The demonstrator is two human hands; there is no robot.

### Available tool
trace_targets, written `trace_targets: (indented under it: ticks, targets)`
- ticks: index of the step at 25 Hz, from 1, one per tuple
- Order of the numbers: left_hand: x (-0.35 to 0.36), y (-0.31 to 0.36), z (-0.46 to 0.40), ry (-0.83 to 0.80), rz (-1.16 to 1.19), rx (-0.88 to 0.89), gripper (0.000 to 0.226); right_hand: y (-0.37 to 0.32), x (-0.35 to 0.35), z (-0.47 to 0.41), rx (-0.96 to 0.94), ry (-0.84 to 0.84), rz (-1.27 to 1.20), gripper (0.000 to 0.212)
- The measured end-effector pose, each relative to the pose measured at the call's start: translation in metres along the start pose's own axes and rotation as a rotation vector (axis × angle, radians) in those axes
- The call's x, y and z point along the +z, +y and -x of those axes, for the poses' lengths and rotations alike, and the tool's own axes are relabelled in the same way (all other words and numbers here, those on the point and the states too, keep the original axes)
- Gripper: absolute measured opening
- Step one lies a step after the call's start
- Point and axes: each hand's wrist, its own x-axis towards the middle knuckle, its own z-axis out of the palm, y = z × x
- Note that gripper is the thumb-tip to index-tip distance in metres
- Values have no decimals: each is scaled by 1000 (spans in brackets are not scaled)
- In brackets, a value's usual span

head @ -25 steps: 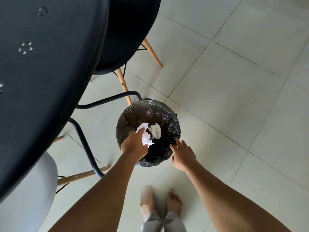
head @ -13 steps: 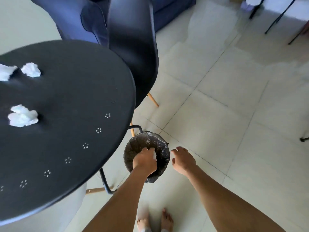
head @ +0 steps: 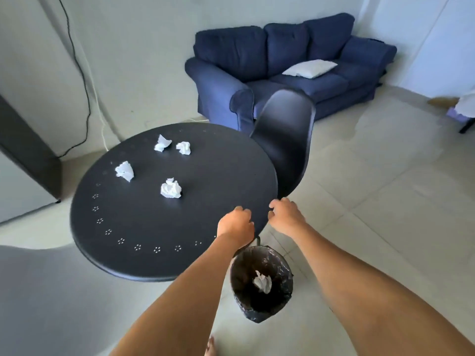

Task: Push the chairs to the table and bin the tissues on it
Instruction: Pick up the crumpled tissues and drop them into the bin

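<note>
Empty hands at the table's near right edge

The left hand [head: 235,224] and right hand [head: 285,215] hung loosely curled, grasping nothing; four crumpled tissues [head: 171,188] lay on the table [head: 133,222], one in the bin [head: 262,281].

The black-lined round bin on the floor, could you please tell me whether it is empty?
Not empty: one crumpled white tissue lies inside the black-lined round bin.

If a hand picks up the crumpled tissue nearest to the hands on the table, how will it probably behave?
The nearest tissue looks loosely crumpled, so it is probably very light and will squash under the fingers. Its creased, papery surface should not be slippery. On the smooth black table it may slide away if nudged rather than pinched.
</note>
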Motion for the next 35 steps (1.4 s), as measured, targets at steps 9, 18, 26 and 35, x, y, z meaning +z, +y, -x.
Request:
trace_targets:
  ticks: [9, 18, 26, 35]
  targets:
    - [-92, -188, -30, 107, -54, -315, 28, -163, 30, -84, -273, -163, -32, 36]
    - [-125, -327, -93, 134, 10, -488, 52, -262, 63, -147, -469, -463, 184, 87]
    - [-117, -369, -147, -17, 141, -454, 63, -277, 86, -175, -566, -574, 352, 47]
    - [-107, -344, -148, 108, 131, -433, 24, -263, 82, -168, -504, -471, 223, 26]
